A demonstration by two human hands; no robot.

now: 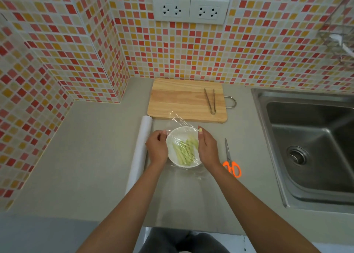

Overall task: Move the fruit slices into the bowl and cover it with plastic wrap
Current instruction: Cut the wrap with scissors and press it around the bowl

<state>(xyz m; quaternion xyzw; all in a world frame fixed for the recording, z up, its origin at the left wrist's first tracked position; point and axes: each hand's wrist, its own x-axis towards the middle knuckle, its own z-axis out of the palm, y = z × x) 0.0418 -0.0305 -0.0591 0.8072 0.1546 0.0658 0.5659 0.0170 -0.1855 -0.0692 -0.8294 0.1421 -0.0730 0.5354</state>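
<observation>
Gripped on 2 sides: left hand (157, 149) pinching plastic wrap (183, 137) at the left rim of the bowl (172, 137), fingers curled on the film; right hand (207, 147) laid against the right rim, fingers fairly straight, pressing film down the wall. Whether the right thumb also nips the film: cannot tell.

Between the 2 hands: fruit slices (184, 151), pale green, all inside the bowl, under stretched film. Slack film spread on the counter (86, 166) just nearer than the grip.

Just left of the left hand: wrap roll (140, 153), touching or almost touching the wrist. Right of the right hand, apart: scissors (230, 162) with orange handles.

Beyond the grip: loose film corner standing up, reaching the near edge of the cutting board (183, 101); tongs (210, 100) on the board's right part.

Risks, judged:
1. Far corner unsealed; likely to spring back if released untucked.
2. Uneven pull from 1 side likely to slide or tip the light bowl.
3. Overstretch at the pinch likely to tear film.
4. Near slack clinging to counter could drag the cover off.
</observation>
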